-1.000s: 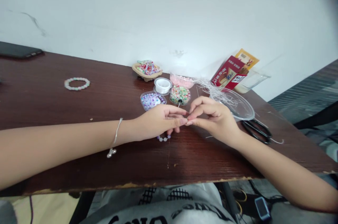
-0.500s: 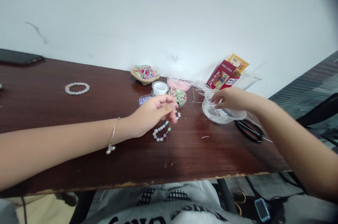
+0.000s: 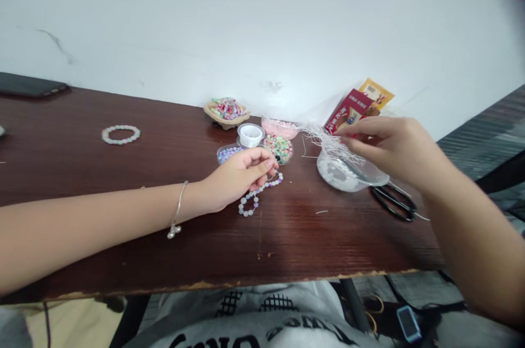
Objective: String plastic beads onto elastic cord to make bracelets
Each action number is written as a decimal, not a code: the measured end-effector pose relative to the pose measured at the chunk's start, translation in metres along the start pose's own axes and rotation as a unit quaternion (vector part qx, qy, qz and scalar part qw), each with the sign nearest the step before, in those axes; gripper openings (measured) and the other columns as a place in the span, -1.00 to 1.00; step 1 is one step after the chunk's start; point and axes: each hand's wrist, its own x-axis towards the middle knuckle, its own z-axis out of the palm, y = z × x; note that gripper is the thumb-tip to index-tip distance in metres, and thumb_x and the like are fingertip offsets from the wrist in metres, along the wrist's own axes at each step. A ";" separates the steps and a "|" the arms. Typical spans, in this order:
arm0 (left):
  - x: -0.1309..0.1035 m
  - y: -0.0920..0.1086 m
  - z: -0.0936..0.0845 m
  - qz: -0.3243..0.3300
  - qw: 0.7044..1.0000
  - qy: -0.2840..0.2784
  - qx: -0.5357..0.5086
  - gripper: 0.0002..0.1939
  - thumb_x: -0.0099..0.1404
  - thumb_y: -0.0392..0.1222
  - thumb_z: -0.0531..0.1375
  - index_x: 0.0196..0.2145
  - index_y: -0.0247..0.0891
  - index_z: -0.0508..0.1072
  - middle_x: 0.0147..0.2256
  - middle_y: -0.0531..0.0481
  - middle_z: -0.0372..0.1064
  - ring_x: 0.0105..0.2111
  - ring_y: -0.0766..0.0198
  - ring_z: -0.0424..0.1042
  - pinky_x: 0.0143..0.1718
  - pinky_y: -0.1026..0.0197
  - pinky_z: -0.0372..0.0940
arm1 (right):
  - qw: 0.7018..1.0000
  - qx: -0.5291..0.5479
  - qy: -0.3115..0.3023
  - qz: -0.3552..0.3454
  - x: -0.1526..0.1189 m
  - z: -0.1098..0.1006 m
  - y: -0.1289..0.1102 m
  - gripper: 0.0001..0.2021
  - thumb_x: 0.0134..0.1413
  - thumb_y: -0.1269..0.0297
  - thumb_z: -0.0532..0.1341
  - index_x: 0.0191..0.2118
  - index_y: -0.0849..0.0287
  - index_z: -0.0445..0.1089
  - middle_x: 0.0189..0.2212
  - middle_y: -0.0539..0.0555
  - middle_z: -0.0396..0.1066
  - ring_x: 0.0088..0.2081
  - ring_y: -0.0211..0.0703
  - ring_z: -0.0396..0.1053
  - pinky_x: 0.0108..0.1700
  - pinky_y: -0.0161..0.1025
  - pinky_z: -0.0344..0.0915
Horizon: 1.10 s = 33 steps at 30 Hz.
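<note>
My left hand [image 3: 246,173] is closed in a pinch near the middle of the table, holding the upper end of a strand of pale white and lilac beads [image 3: 247,211]. The rest of that strand curls onto the tabletop below my fingers. Raised over a clear plastic bowl with white pieces [image 3: 346,181], my right hand [image 3: 389,143] has its thumb and fingertips drawn nearly together. A bundle of white strings [image 3: 340,150] lies across the bowl just under those fingertips. Whatever is between them is too small to make out.
Behind my left hand stand a spool of white cord [image 3: 250,134], purple beads [image 3: 229,154], multicoloured beads [image 3: 279,148], pink beads [image 3: 281,129] and a tan bead dish [image 3: 227,112]. Black-handled scissors [image 3: 394,203] lie right, a red box [image 3: 348,112] behind, a finished bracelet [image 3: 120,134] left.
My right hand has risen out of the bowl and shifted right, uncovering more of the white strings. My left hand keeps its pinch; the bead strand's hanging loop has changed shape.
</note>
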 end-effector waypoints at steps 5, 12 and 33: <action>-0.003 0.002 0.003 -0.025 0.998 -0.015 0.054 -0.82 0.22 -0.22 0.20 -0.21 -0.31 0.41 -0.45 0.06 0.35 -0.54 0.47 0.24 -0.59 0.42 0.11 | 0.957 0.276 -0.073 -0.054 -0.023 0.037 -0.046 -0.86 0.04 0.30 0.25 -0.26 0.17 0.50 -0.41 0.04 0.49 -0.42 -0.27 0.38 -0.40 -0.33 0.30; -0.006 0.000 0.003 -0.007 1.000 -0.014 0.022 -0.60 0.18 -0.29 0.20 -0.05 -0.21 0.16 -0.46 0.11 0.38 -0.51 0.40 0.34 -0.54 0.37 0.23 | 0.906 0.406 -0.125 -0.004 -0.022 0.068 -0.040 -0.84 -0.07 0.30 0.35 -0.34 0.20 0.41 -0.41 0.04 0.45 -0.39 -0.26 0.37 -0.33 -0.32 0.31; -0.006 -0.001 0.003 -0.006 0.999 -0.038 0.019 -0.62 0.18 -0.33 0.19 -0.09 -0.20 0.13 -0.45 0.13 0.35 -0.50 0.43 0.34 -0.53 0.41 0.26 | 0.933 0.333 -0.136 -0.018 -0.024 0.072 -0.044 -0.78 -0.01 0.16 0.31 -0.40 0.20 0.33 -0.47 0.02 0.36 -0.44 -0.27 0.29 -0.39 -0.32 0.24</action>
